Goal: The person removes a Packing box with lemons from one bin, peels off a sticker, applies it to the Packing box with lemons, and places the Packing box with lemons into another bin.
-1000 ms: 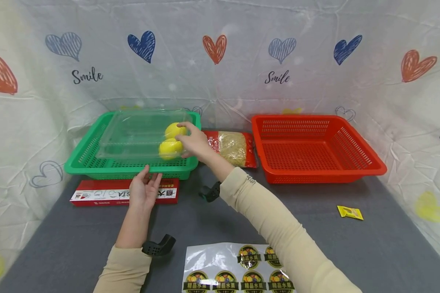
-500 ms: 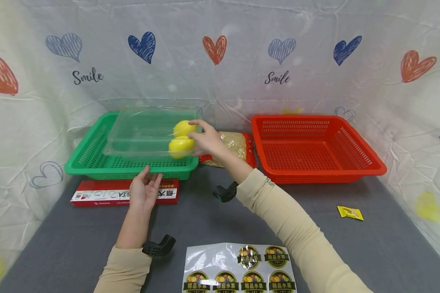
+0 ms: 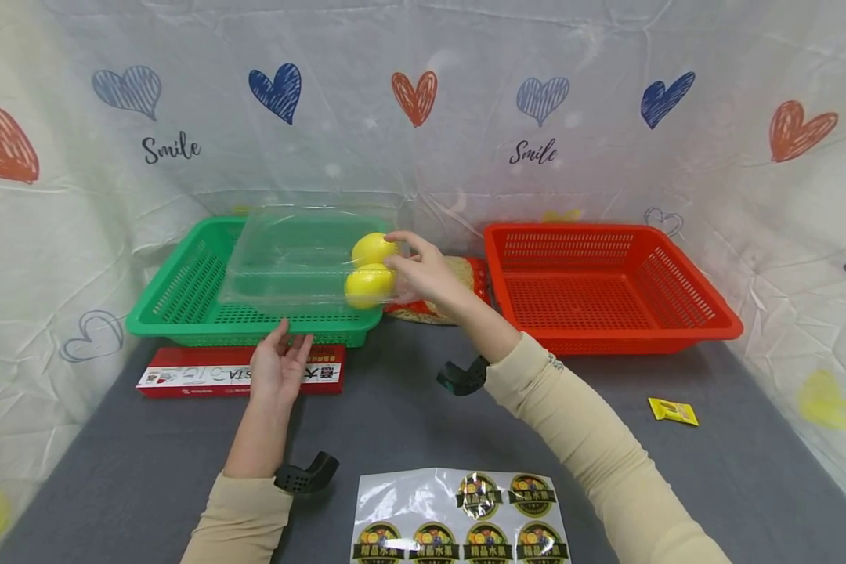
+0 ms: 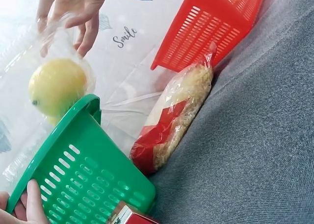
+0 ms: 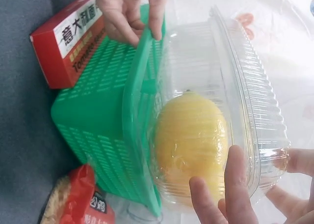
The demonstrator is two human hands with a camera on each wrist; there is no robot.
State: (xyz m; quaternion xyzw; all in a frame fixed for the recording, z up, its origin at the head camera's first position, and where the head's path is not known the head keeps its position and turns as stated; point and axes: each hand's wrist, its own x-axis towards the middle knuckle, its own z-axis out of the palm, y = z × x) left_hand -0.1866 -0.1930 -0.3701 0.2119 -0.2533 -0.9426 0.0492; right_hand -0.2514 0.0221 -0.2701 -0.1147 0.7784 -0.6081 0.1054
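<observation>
Right hand (image 3: 426, 272) grips clear container (image 3: 299, 294) of lemons (image 3: 369, 287), shifted toward three o'clock; left hand (image 3: 278, 370) still holds green basket (image 3: 190, 332) at six o'clock

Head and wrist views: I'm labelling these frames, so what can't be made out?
- Head view: lettering on the red box, partly behind the left hand.
- Head view: part of the red-trimmed bag, behind the right hand.
- Head view: bottom of the sticker sheet, cut off by the lower edge.
- Left wrist view: most of one yellow fruit, behind the other and the green basket.
</observation>
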